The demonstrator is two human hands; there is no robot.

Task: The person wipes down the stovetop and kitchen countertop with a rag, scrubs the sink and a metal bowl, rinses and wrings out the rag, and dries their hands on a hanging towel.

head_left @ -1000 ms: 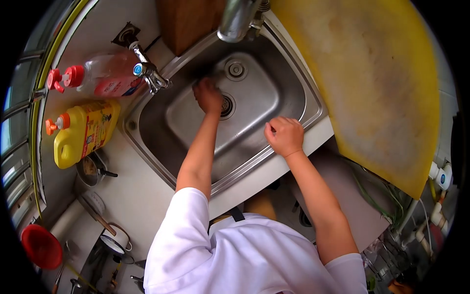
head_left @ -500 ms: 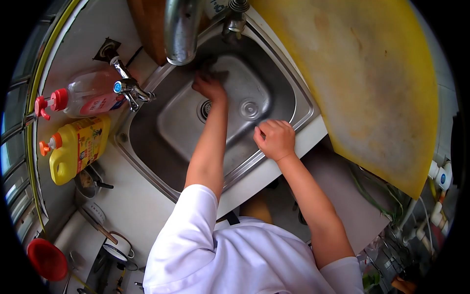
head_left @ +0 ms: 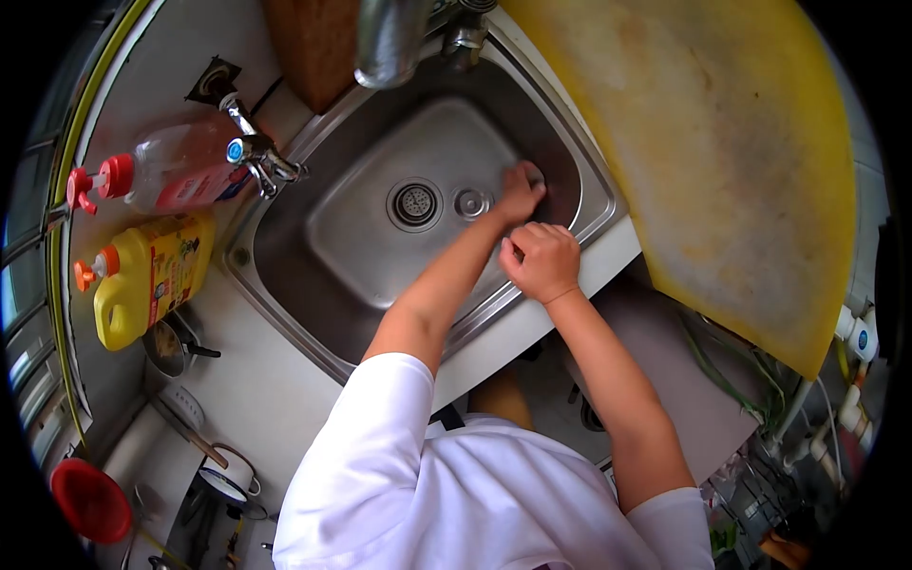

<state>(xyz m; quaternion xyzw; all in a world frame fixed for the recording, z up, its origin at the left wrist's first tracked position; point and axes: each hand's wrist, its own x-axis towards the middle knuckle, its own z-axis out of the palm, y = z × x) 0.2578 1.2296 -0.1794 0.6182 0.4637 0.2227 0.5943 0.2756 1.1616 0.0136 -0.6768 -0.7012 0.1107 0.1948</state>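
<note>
My left hand (head_left: 521, 197) is inside the steel sink (head_left: 370, 256), against its right-hand wall. Its fingers are curled; a small greyish patch shows at the fingertips, too blurred to name. Just below it, my right hand (head_left: 544, 262) is closed in a loose fist over the sink's front right rim, and I see nothing in it. On the sink floor are the drain (head_left: 415, 203) and, to its right, a round metal drain cover (head_left: 472, 202), close to my left wrist.
Left of the sink are a wall tap (head_left: 258, 157), a clear bottle with a red pump (head_left: 180, 171) and a yellow detergent jug (head_left: 157, 275). A faucet (head_left: 391, 43) overhangs the back. To the right stands a large yellow-edged board (head_left: 703, 161). A white pot (head_left: 228, 473) sits lower left.
My left hand has swept from the back of the sink to its right-hand wall, uncovering the drain. My right hand has barely moved. The view has shifted slightly.
</note>
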